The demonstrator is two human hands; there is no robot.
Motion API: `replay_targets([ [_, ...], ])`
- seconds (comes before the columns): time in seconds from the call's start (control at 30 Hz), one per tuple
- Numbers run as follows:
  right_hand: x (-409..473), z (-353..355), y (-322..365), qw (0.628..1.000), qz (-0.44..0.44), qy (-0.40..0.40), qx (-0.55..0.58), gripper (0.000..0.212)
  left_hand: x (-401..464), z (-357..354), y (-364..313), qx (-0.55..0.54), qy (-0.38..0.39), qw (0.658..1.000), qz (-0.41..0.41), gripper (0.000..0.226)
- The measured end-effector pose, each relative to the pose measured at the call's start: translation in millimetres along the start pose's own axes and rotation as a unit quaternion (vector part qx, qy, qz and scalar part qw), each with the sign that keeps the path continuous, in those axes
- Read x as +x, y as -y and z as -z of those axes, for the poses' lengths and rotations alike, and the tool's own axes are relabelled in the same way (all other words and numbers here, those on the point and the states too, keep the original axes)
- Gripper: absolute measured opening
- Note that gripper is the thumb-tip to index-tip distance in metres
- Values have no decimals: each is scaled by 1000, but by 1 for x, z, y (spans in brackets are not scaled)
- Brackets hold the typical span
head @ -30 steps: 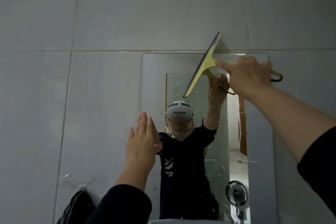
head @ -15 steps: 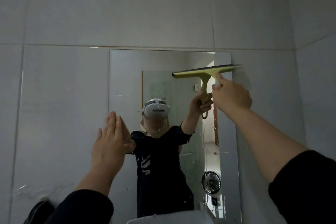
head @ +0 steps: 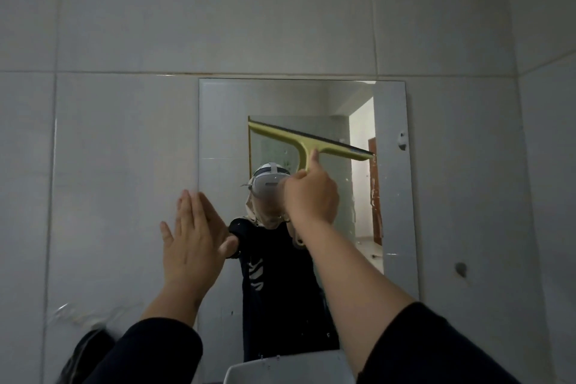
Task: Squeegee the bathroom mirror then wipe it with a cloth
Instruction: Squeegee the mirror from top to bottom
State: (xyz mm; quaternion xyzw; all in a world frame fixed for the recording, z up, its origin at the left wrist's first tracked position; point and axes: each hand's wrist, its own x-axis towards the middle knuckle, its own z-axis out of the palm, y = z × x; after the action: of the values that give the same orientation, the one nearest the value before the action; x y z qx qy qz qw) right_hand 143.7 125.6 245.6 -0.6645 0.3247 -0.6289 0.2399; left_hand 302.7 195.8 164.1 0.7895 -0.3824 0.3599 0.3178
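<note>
**Squeegee Held Against the Upper Half of the Mirror**

The yellow squeegee (head: 307, 142) was gripped by its handle in the right hand (head: 310, 195), the fingers closed round the stem and the thumb laid up along it towards the crossbar. Above the grip, the blade was stretched across the mirror (head: 218, 134), tilted so that the end to the left of the grip stood higher and the end to the right of it sat lower, close to the mirror's right edge. The blade appeared to be pressed to the glass, though contact could not be made out with certainty from this angle. The right forearm was extended up from the lower right, with a dark sleeve (head: 436, 349) pushed back near the elbow.

Down and to the left of the grip, the left hand (head: 194, 238) was held flat and open, fingers together and pointing up, nothing being held in it. It was placed at the mirror's left edge, partly over the grey wall tiles (head: 124, 150); whether the palm touched the surface could not be told. Its sleeve was also dark.

Below the grip, water droplets were seen on the lower part of the glass, and the rim of a white basin (head: 280, 366) was visible beneath the mirror. Right of the grip, beyond the mirror's edge, a small fitting (head: 402, 140) was fixed to the tiles.
</note>
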Motion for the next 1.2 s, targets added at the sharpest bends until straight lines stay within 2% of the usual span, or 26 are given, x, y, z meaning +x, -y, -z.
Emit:
replay_targets([
  [0.27, -40, -40, 15, 980, 138, 95, -108, 57, -13, -11, 33, -33, 45, 998, 21, 104],
  [0.37, -37, -27, 9, 954, 203, 143, -170, 57, -13, -17, 36, -73, 49, 996, 19, 103],
  [0.5, -20, 5, 8, 909, 244, 185, -285, 59, -10, -20, 38, -66, 54, 996, 17, 103],
  [0.67, -1, 33, 10, 870, 246, 188, -384, 64, -10, -18, 36, -30, 68, 997, 33, 103],
  [0.87, 5, 48, -12, 883, 237, 153, -375, 59, -6, -15, 32, 10, 96, 994, 53, 106],
  [1.2, 30, 108, -62, 902, 144, 92, -397, 59, -7, -23, 39, 29, 100, 993, 49, 101],
])
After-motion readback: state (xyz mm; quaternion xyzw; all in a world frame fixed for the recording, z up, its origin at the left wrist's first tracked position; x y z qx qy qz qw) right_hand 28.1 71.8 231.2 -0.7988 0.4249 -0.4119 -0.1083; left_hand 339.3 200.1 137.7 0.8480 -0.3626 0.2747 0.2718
